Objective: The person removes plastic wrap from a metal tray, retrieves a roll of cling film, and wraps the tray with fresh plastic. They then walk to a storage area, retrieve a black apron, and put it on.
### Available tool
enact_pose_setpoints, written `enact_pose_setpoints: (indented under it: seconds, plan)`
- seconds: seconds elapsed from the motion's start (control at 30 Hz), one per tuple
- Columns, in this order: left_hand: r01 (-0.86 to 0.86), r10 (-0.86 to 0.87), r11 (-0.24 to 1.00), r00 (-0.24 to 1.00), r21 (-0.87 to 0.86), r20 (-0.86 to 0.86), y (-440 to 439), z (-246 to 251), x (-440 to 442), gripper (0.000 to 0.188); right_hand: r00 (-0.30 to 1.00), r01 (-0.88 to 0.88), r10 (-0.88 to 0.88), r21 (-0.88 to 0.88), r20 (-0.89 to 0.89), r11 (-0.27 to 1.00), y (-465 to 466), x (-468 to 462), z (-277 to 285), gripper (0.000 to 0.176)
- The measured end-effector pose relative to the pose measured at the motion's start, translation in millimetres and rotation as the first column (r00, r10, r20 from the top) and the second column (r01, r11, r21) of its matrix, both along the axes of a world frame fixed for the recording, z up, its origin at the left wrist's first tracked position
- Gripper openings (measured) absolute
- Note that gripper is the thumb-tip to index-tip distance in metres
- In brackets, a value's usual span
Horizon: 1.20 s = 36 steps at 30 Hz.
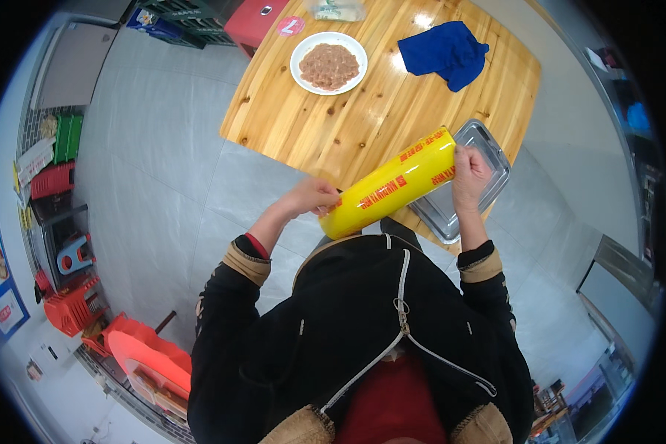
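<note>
A large yellow roll of cling film [391, 186] with red printing lies slantwise between my hands, close to my body. My left hand [313, 198] has its fingers at the roll's left end, pinching near the edge; a small dark thing shows by the fingertips. The right end is gripped by my right hand [470, 176]. Beneath the roll and my right hand sits a shallow metal tray [485, 139], partly hidden, at the near right corner of the wooden table [355, 133]. Farther back, a white plate [296, 65] bears a flat heap of minced meat [328, 66].
A crumpled blue cloth [447, 54] lies at the table's far right. A plastic bag [336, 10] and a round pink sticker [291, 26] are at the far edge, beside a red stool [250, 25]. Red chairs [69, 311] and a green crate [68, 137] line the left wall.
</note>
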<state>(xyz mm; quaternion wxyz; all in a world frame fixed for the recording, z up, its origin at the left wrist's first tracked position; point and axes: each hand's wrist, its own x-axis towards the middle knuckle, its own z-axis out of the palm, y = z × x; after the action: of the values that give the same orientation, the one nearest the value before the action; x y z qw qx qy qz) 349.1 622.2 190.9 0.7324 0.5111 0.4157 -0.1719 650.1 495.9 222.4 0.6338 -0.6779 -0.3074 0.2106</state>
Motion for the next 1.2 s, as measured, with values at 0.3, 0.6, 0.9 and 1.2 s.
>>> enact_pose_setpoints:
  seconds: [0.3,0.6,0.9,1.2]
  plan:
    - [-0.296,0.272,0.953,0.931,0.067,0.244,26,-10,-33,0.007,0.969,-0.215,0.193,-0.144,-0.156,0.966,6,0,-66,0.025]
    - [-0.419,0.318,0.901,0.812,0.111,0.490,10,0,-32,0.009,0.817,-0.104,0.339,-0.460,0.466,0.882,10,2,-56,0.024]
    - [-0.400,0.271,0.899,0.826,0.176,0.493,3,-1,-43,0.009,0.225,-0.738,0.960,-0.613,0.169,0.281,101,-99,-42,0.030]
    - [-0.404,0.255,0.877,0.850,0.261,0.461,-4,-1,-60,0.009,0.334,-0.806,0.906,-0.419,0.259,0.417,97,-108,-63,0.014]
